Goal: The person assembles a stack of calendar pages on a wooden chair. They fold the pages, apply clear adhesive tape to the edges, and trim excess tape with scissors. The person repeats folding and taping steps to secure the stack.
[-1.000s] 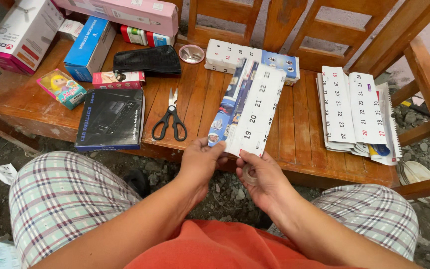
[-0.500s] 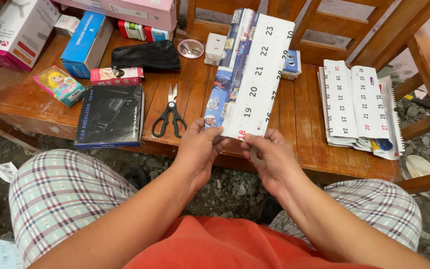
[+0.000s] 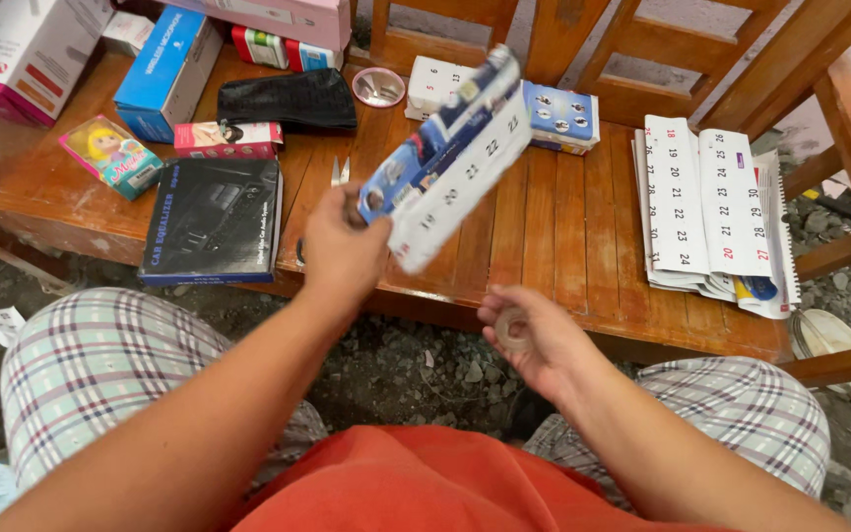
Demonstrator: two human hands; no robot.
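L hand: left hand [image 3: 345, 248] is up over the bench edge, fingers clamped on the near end of a long folded paper packet, white calendar-print outside with blue photo-print edge [image 3: 450, 163].
Packet pos.: held in the air, slanting up and away to the right above the boards, blurred by motion; far end is over the middle of the bench, touching nothing.
R hand: right hand [image 3: 534, 340] sits low, near the lap, palm up, fingers half curled round a small clear tape roll [image 3: 514, 328]; loose cradle rather than a hard pinch.
Handling, packet: looks light, thin paper, prob. floppy along its length; folds give some stiffness. One-end grip lets it sag, so a mid-length hold or two hands would steady it. Glossy, could slip or crease.
Handling, tape: light, rigid ring, easy to roll off an open palm.
Nearby: black-handled scissors [image 3: 339, 175] lie mostly hidden behind the L hand; black flat box [image 3: 214, 222] just left of it.
Farther out: stack of like calendar-paper packets [image 3: 716, 212] well to the right; blue carton [image 3: 164, 61], black pouch [image 3: 288, 99], small round tin [image 3: 378, 87] at the back.
Surface: slatted brown wooden bench [image 3: 563, 236], gaps btwn boards, crowded.
Room: rough gravel ground [image 3: 425, 369] under it; person seated in checked shorts.
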